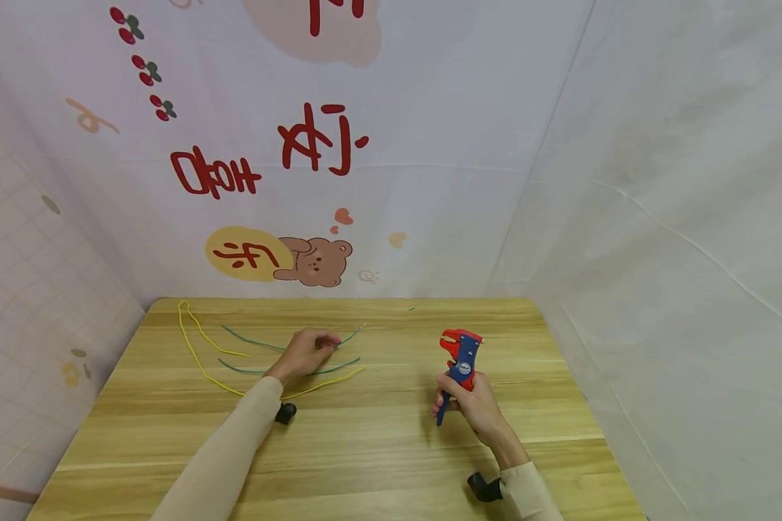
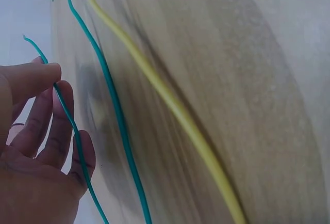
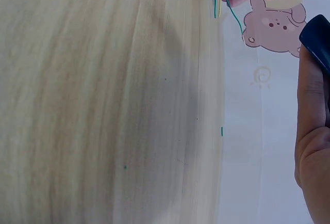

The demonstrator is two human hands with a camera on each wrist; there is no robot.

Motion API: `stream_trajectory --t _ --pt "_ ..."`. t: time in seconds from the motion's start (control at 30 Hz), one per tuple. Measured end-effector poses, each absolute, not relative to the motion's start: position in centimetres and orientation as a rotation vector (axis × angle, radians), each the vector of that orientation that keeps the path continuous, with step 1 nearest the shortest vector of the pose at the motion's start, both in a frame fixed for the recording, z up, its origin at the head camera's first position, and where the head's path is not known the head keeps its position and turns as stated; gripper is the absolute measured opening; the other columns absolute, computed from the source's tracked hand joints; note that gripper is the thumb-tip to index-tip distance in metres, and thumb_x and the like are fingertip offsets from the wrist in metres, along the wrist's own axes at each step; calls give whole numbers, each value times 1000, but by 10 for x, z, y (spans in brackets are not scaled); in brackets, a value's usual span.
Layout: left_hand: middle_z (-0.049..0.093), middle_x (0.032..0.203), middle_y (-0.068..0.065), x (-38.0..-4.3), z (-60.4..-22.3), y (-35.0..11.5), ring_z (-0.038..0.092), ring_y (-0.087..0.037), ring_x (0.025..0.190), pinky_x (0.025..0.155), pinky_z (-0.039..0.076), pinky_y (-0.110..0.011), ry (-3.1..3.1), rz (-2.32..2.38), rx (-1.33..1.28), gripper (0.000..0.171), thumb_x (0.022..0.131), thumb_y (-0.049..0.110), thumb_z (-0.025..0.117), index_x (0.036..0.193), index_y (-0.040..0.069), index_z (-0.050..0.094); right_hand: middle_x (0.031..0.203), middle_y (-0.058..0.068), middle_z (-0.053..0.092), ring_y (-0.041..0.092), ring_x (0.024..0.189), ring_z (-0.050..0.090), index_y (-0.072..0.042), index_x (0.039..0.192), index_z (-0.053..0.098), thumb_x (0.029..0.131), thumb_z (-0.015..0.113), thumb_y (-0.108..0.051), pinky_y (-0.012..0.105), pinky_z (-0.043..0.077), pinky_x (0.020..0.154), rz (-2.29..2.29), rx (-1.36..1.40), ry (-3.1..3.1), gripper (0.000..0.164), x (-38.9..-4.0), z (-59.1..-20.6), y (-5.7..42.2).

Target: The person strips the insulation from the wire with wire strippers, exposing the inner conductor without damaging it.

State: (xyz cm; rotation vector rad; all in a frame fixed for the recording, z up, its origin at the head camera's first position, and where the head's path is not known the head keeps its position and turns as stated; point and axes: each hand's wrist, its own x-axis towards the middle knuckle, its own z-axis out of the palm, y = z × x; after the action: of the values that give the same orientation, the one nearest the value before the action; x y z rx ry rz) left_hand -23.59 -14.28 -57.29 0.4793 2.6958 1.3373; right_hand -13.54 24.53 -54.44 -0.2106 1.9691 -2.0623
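Between thumb and index finger, my left hand (image 1: pixel 308 353) pinches a thin green wire (image 2: pixel 78 140) close to one end. That end points right in the head view and finishes in a pale, thin tip. A second green wire (image 2: pixel 114 97) lies on the table just in front of it, partly hidden under the left hand. Nearer me a longer yellow wire (image 1: pixel 196 354) bends back in a loop at the far left. My right hand (image 1: pixel 481 411) grips a red and blue wire stripper (image 1: pixel 464 359) by its handles, red jaws upward. Only its dark handle end shows in the right wrist view.
A wooden table (image 1: pixel 378 452) carries everything, with a printed cloth wall (image 1: pixel 430 145) rising behind its far edge. A short green scrap (image 3: pixel 221 131) lies near that edge, and tiny specks dot the tabletop. Plain cloth (image 1: pixel 678 253) borders the right side.
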Motion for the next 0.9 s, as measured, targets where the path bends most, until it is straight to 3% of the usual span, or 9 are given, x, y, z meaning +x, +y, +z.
stream_trajectory --t 0.17,0.3,0.57,0.77,0.9 --pt "83 116 -19 -237 -574 -142 76 -25 101 90 60 -32 2698 1329 494 20 105 -8 70 120 -3 82 81 3 73 20 74 79 14 114 57 116 67 -27 49 72 80 -2059 -207 1972 42 -135 -545 246" --pt "83 113 -18 -238 -577 -141 73 -21 98 87 57 -28 2712 1311 498 20 105 -8 70 118 -2 83 81 3 73 20 74 79 2 110 63 116 67 -28 48 72 80 -2055 -207 1979 30 -135 -546 246" --pt "83 111 -17 -237 -579 -139 73 -20 97 88 58 -32 2723 1286 478 19 104 -8 70 117 -1 83 82 2 74 19 75 79 5 111 61 118 63 -23 47 72 80 -2041 -218 1979 29 -134 -545 246" --pt "83 112 -17 -237 -580 -139 73 -20 97 88 58 -31 2719 1271 470 19 105 -8 70 117 -1 83 82 2 73 19 74 78 -5 110 64 117 64 -22 50 72 81 -2055 -207 1959 19 -133 -545 246" --pt "83 114 -18 -236 -579 -139 74 -23 100 91 60 -35 2702 1270 463 19 105 -8 70 118 -2 83 81 2 73 19 73 79 -4 110 65 116 68 -26 50 72 80 -2071 -207 1945 23 -133 -545 246"
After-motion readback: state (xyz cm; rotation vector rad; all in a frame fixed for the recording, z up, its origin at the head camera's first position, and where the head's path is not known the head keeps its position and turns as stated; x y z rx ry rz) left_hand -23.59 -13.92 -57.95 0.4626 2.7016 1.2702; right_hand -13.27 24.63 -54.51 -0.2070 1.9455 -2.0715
